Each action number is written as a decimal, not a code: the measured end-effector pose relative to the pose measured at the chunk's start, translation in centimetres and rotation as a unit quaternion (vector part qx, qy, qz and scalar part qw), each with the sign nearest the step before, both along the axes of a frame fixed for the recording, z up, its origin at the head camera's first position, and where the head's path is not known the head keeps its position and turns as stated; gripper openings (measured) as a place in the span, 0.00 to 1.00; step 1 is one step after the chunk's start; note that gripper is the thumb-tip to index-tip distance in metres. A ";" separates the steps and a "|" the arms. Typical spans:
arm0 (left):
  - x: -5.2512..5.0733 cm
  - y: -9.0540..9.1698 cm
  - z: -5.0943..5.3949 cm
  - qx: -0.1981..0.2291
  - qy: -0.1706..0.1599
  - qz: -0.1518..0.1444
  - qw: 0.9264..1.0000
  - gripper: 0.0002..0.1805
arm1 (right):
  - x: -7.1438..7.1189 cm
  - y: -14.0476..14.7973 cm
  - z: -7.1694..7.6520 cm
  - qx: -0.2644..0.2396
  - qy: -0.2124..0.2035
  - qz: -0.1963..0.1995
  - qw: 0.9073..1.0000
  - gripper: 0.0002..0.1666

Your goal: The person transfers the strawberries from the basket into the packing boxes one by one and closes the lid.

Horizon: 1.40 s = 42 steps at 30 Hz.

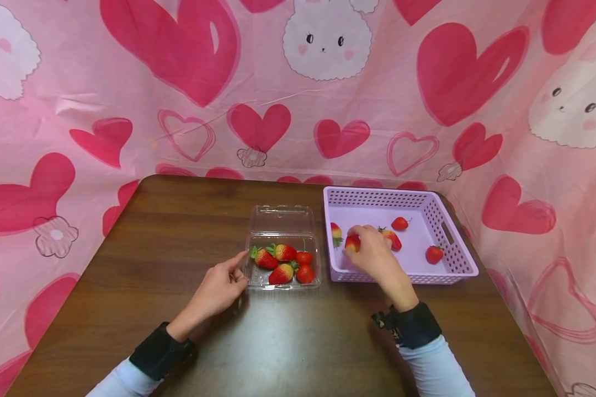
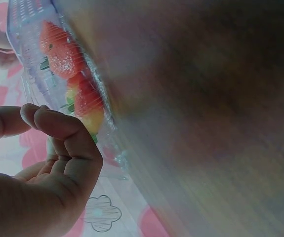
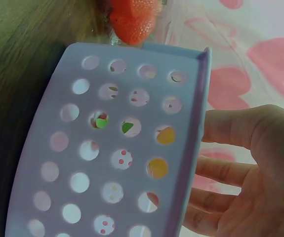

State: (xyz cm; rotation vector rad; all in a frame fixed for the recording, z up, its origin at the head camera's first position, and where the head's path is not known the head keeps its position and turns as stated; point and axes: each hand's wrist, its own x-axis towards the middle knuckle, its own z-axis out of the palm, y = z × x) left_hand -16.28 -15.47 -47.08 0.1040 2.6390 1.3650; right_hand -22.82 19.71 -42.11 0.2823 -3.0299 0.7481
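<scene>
My left hand (image 1: 221, 286) touches the left side of a clear plastic container (image 1: 256, 280) with its relaxed fingers. Its lid stands open at the back, and strawberries (image 1: 284, 252) and small red fruits (image 1: 305, 274) lie inside. In the left wrist view, that hand (image 2: 58, 163) is bent beside the container wall (image 2: 98, 81). Inside the lilac basket (image 1: 402, 278), near its left end, my right hand (image 1: 374, 256) pinches a red and yellow strawberry (image 1: 352, 243). In the right wrist view the basket wall (image 3: 95, 136) hides the tips of my right hand (image 3: 253, 173).
Other fruits in the basket are a strawberry (image 1: 336, 234) by its left wall, another (image 1: 392, 239) just beyond my right hand, and small red ones at the back (image 1: 399, 223) and right (image 1: 434, 254). A pink heart-patterned cloth (image 1: 323, 99) hangs around the brown table (image 1: 164, 231).
</scene>
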 end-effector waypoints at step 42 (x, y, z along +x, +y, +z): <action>0.1 0.1 0.2 0.000 0.000 -0.001 1.000 0.36 | -0.1 -5.5 1.7 0.012 0.029 0.085 0.996 0.24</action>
